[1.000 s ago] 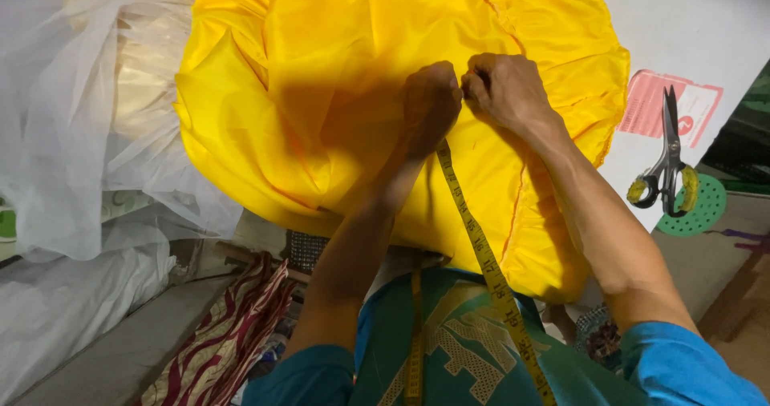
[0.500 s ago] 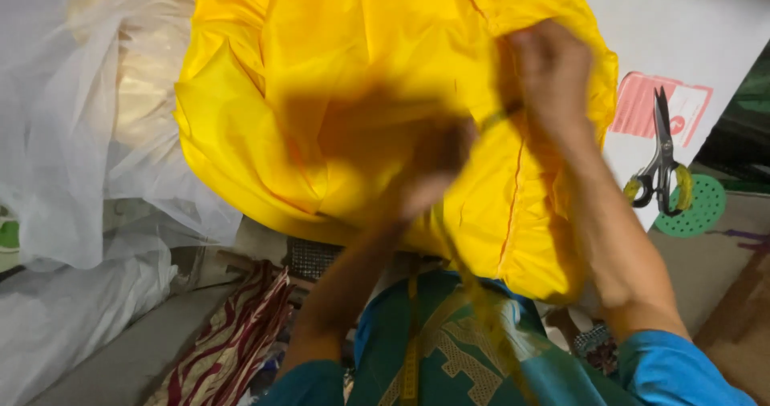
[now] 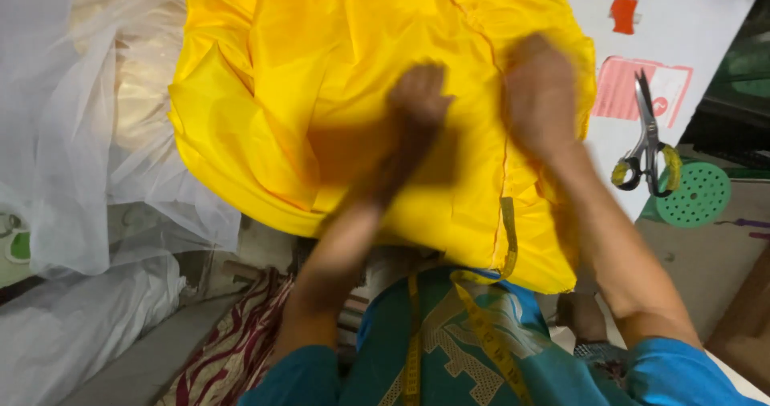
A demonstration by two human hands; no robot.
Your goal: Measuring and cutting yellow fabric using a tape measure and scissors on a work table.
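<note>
While both hands rest flat on the yellow fabric (image 3: 321, 93) spread over the centre and upper frame, the left hand (image 3: 417, 101) and right hand (image 3: 541, 93) lie apart, blurred, fingers seemingly laid open on the cloth rather than clamped on it. Yellow measuring tape (image 3: 481, 326): hangs from the neck at lower centre, one end lying on the fabric's lower edge, unheld. Scissors (image 3: 646, 145): idle on the white surface (image 3: 706, 21) at right; fabric appears uncut, smoothing apparently unfinished.

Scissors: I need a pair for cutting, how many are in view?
1. The scissors lie on the white table, right of the yellow fabric; more may be hidden under it.
</note>
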